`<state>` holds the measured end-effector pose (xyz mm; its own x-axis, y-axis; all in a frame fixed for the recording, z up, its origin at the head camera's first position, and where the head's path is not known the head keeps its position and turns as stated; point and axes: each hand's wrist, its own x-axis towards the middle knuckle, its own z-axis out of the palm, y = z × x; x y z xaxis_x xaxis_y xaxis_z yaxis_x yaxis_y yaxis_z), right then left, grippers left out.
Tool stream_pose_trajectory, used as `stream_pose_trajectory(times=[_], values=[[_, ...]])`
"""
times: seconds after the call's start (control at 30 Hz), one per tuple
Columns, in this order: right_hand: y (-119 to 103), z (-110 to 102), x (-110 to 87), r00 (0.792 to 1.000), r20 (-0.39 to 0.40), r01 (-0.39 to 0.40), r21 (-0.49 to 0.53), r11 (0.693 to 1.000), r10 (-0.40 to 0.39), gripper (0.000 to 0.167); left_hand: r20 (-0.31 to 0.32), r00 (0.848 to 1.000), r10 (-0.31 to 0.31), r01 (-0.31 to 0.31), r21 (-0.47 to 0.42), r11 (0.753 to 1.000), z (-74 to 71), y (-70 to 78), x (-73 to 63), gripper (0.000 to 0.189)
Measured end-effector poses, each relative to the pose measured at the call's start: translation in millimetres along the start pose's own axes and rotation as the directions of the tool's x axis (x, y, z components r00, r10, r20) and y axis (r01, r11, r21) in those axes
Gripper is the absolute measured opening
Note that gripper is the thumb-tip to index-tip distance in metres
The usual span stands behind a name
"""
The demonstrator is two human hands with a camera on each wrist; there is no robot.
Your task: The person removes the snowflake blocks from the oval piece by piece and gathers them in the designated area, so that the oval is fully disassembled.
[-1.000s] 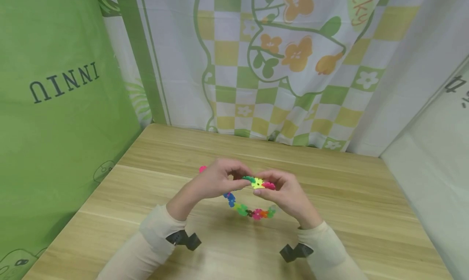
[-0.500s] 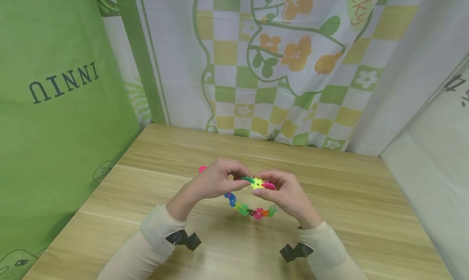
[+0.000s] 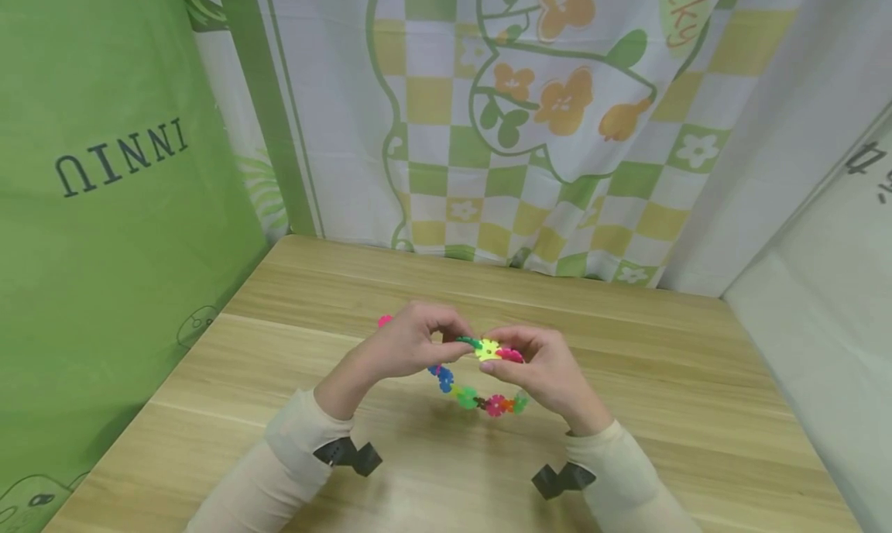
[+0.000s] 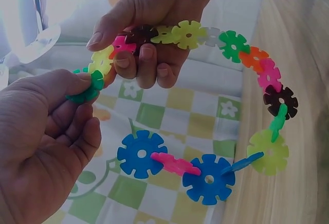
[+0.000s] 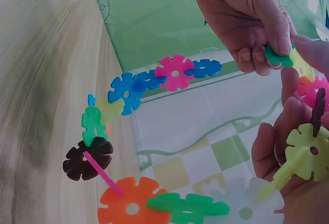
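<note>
A chain of notched, flower-shaped plastic discs (image 4: pixel 188 34) hangs in a curve from both hands. My left hand (image 3: pixel 421 339) pinches a green disc (image 4: pixel 88 86) between thumb and fingers. That disc meets a yellow disc (image 3: pixel 488 350), which joins a pink disc (image 3: pixel 512 355) at my right hand. My right hand (image 3: pixel 547 365) grips the chain there, its thumb by the yellow and pink discs, fingers curled beneath. The chain's far end is a blue disc (image 4: pixel 142 153), hanging free in the left wrist view. My fingers partly cover the green and pink discs.
The wooden table (image 3: pixel 293 471) lies beneath both hands. Past my left forearm shows a pink disc (image 3: pixel 385 321); whether it is loose I cannot tell. A patterned curtain (image 3: pixel 432 153) stands behind, with a green cloth (image 3: pixel 125 246) at the left and a pale one (image 3: pixel 822 285) at the right.
The hanging part of the chain has swung slightly to the right. The green and yellow discs have shifted a little to the left. Both hands have barely moved and keep their hold.
</note>
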<state>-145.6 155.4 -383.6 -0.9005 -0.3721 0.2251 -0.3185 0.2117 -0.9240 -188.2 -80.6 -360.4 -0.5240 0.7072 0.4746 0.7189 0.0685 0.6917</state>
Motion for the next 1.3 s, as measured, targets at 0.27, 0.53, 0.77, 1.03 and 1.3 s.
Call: stream_pose_trajectory(times=[0.27, 0.53, 0.77, 1.03, 1.3], values=[[-0.1, -0.3, -0.8, 0.999, 0.003, 0.033, -0.006, 0.999, -0.033, 0.024, -0.004, 1.0, 0.023, -0.023, -0.02, 1.0, -1.2, -1.8, -2.3, 0.005], [3.1, -13.5, -5.0, 0.995, -0.093, -0.016, 0.049, 0.999, 0.021, 0.027, -0.156, 0.986, -0.054, 0.042, -0.078, 0.996, -29.3, -4.1, -16.4, 0.01], [2.0, -17.1, -4.4, 0.996, -0.081, -0.041, 0.062, 0.997, 0.046, 0.029, -0.136, 0.973, -0.185, 0.18, -0.05, 0.982, -34.4, -16.9, -23.6, 0.003], [2.6, -22.5, -7.0, 0.992, -0.116, -0.046, 0.066, 0.997, 0.054, 0.03, -0.163, 0.931, -0.327, 0.323, -0.052, 0.945, -42.0, -36.2, -32.5, 0.01], [0.2, -23.7, -7.1, 0.991, -0.117, -0.062, 0.069, 0.996, 0.07, 0.031, -0.182, 0.908, -0.376, 0.371, -0.062, 0.926, -45.0, -52.7, -43.5, 0.024]])
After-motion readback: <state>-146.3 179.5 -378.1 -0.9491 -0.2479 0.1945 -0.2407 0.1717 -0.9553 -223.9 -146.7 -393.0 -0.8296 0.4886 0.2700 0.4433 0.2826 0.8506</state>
